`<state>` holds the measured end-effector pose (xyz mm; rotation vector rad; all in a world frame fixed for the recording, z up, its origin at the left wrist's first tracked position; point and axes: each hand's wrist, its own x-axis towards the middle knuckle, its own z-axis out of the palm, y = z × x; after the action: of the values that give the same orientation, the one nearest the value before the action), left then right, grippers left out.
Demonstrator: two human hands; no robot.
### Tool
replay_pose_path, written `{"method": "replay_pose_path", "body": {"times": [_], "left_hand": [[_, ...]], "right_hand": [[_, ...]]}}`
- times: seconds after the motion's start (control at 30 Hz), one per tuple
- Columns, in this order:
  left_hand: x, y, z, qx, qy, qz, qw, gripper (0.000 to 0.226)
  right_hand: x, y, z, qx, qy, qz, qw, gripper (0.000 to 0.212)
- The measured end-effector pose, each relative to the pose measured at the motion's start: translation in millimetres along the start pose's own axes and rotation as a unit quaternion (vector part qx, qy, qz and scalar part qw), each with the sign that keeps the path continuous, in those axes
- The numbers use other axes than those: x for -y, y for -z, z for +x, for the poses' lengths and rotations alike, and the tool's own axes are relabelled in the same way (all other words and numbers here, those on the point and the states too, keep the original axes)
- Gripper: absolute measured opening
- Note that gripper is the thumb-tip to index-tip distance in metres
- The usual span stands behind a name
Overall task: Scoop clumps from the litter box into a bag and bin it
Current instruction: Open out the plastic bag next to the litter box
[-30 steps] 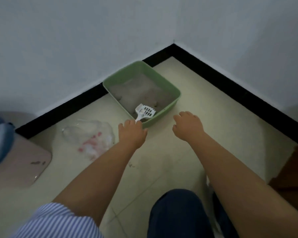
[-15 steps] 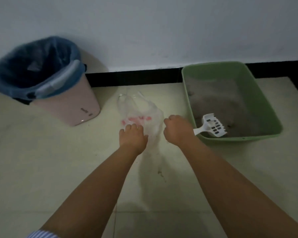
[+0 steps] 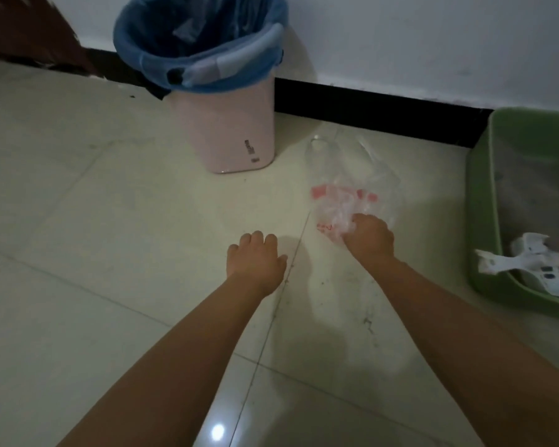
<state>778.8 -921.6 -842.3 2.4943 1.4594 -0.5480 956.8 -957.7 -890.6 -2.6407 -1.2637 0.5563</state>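
Note:
A clear plastic bag (image 3: 346,179) with red print lies crumpled on the tiled floor between the bin and the litter box. My right hand (image 3: 370,238) is closed on the bag's near end. My left hand (image 3: 255,259) hovers over bare floor to the left of the bag, fingers loosely curled, holding nothing. The green litter box (image 3: 484,201) with grey litter sits at the right edge, partly cut off. A white slotted scoop (image 3: 523,262) rests in it, handle over the near-left rim.
A pink bin (image 3: 236,124) with a blue liner stands by the wall, left of the bag. A black skirting board (image 3: 368,108) runs along the white wall. Something dark brown shows at the top left corner.
The view swung left from the litter box toward the bin. My left hand let go of the scoop, and my right hand has closed on the bag.

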Motion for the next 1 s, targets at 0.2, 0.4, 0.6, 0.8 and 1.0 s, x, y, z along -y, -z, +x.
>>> {"method": "replay_pose_path", "body": {"times": [0.2, 0.4, 0.6, 0.8, 1.0], "left_hand": [[14, -1, -3, -0.01, 0.029, -0.059, 0.998, 0.049], [-7, 0, 5, 0.027, 0.1, -0.397, 0.912, 0.065], [-40, -31, 21, 0.092, 0.203, -0.714, 0.664, 0.056], [-51, -35, 24, 0.051, 0.166, -0.69, 0.703, 0.036], [-44, -8, 17, 0.071, 0.064, -0.662, 0.743, 0.041]], "right_hand": [[-10, -1, 0, -0.073, 0.208, 0.039, 0.975, 0.027], [-38, 8, -44, -0.075, 0.437, -0.067, 0.894, 0.005], [-63, 6, -107, -0.059, 0.542, -0.015, 0.838, 0.049], [-93, -1, -113, -0.049, 0.435, 0.038, 0.898, 0.032], [-70, 32, -61, -0.211, 0.231, 0.077, 0.947, 0.044]]}}
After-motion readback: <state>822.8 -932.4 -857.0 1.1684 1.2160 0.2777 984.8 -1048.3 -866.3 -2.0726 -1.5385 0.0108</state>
